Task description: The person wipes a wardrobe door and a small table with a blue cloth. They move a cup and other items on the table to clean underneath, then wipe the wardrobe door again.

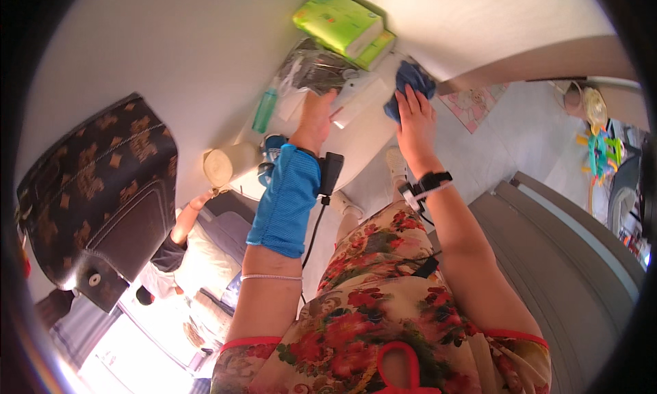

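Note:
My right hand [417, 130] presses on a bunched dark blue cloth [410, 83] at the right edge of a small white table [359, 153]. Over the table's middle, my left hand [315, 118] reaches to the near side of a clear plastic bag [318, 68] with dark contents; whether its fingers grip anything is not clear. White flat packets [362, 99] lie just right of that hand. To its left are a green translucent bottle [265, 110], a cream cylindrical roll or container [226, 164] and a blue-and-white item [272, 146]. Green tissue packs [341, 24] are stacked behind the bag.
A brown patterned leather bag [102, 194] hangs at the left. Beyond it, another person's arm [187, 219] reaches toward the cream item. Grey-brown drawer fronts [549, 250] stand at the right. A pink printed mat [475, 104] lies on the floor, with colourful toys [603, 150] farther right.

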Available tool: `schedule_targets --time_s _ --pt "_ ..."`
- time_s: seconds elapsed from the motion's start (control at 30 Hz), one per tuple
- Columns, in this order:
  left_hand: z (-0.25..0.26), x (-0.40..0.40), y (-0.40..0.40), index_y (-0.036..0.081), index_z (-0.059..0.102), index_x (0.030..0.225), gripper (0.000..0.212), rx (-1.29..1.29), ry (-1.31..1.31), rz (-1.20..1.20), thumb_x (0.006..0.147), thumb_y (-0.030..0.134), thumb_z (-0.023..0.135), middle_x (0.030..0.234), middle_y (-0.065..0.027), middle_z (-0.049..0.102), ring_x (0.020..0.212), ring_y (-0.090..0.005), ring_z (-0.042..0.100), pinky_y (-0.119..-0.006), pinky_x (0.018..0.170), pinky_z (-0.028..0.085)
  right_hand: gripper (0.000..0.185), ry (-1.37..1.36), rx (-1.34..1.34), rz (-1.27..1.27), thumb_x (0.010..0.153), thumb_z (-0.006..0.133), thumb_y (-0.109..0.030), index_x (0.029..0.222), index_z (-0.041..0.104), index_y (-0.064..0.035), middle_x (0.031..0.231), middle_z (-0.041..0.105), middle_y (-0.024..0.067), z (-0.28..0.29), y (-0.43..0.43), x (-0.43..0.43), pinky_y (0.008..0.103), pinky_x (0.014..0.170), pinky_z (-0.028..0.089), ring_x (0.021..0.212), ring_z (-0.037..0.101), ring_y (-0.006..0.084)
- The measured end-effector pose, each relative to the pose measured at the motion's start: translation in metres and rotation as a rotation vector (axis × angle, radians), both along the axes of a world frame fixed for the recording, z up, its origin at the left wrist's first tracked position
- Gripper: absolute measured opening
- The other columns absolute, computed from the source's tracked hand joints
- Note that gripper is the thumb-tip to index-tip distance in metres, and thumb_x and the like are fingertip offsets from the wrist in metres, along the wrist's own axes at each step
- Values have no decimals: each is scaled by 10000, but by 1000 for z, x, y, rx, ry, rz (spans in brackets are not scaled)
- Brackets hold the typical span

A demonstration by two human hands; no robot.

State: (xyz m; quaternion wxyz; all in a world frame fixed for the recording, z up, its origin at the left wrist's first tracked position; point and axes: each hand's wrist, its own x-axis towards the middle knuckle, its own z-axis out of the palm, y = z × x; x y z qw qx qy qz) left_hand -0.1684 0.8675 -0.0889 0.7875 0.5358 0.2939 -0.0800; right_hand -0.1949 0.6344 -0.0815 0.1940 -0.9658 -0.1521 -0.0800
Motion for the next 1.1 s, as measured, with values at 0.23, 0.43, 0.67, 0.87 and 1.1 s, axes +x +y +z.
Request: schedule_targets --time_s 0.23,0.43,0.67,0.87,1.1 --pt "27 -70 6 32 433 1443 580 794 112 -133 946 188 686 1268 -84 618 1175 -200 569 -376 926 506 453 -32 -84 217 826 611 -108 1277 636 -70 1469 511 105 -4 32 -77 461 973 433 1252 489 317" --pt "106 -187 21 53 596 1286 391 964 -184 -316 904 6 667 1181 -139 629 1057 -248 625 -326 837 543 478 -19 -54 385 816 606 -125 1291 626 -73 1462 522 88 5 97 -75 443 997 420 1263 474 311" --pt "75 -238 57 28 601 1238 378 1343 -320 -546 872 24 692 1217 -172 583 1097 -372 567 -443 930 493 405 -85 -19 497 869 572 -174 1263 658 -139 1453 544 32 1 128 -79 418 1036 391 1325 456 245" --pt "56 -229 67 12 541 1307 478 1475 -468 -761 885 126 737 1260 -223 534 1142 -437 514 -503 962 463 422 -151 9 411 847 616 -165 1264 660 -216 1441 550 -53 -10 72 -119 390 1002 408 1317 468 188" --pt "43 -228 72 5 518 1335 501 1516 -509 -808 896 124 728 1281 -251 511 1170 -460 489 -532 1006 419 519 -55 172 -91 783 651 -82 1286 636 -207 1434 548 -40 -19 37 -141 390 1002 442 1273 510 217"
